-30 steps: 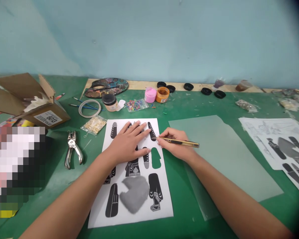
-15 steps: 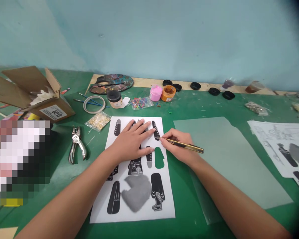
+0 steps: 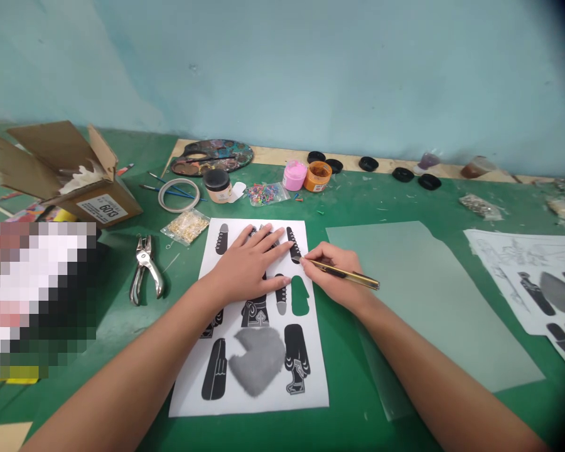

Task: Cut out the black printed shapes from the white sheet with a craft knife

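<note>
printed sheet (image 3: 188,389), black shapes, one cut out; left fingers (image 3: 269,237) spread on it, right fingers (image 3: 317,252) pinch knife (image 3: 348,274).

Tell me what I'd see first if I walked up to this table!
In the middle, a white printed sheet of black shapes lies on the green table, the left hand pressed flat on it. Beside it, the right hand holds a slim gold craft knife, tip on a black shape near the sheet's top. A paint-smeared palette sits at the back.
</note>
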Demonstrator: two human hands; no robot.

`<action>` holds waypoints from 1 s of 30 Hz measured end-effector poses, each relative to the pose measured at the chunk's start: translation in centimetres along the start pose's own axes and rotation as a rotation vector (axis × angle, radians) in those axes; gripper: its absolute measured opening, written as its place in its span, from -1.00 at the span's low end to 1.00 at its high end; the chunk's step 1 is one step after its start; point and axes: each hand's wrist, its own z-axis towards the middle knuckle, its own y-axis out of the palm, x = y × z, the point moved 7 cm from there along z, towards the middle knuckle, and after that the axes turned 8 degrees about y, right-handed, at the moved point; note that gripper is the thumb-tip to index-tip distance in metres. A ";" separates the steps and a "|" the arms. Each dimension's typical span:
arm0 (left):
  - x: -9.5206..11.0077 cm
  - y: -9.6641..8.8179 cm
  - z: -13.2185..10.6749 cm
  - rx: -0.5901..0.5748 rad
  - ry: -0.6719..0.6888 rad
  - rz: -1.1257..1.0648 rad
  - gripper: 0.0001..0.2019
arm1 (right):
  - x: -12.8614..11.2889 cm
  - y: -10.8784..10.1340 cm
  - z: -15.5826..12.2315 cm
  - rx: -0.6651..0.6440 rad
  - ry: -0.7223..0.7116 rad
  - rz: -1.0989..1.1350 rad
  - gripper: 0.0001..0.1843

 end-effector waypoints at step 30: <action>0.8 -0.2 -0.2 -0.033 -0.094 -0.007 -0.32 | -1.7 0.5 -1.3 0.011 -0.126 -0.081 -0.85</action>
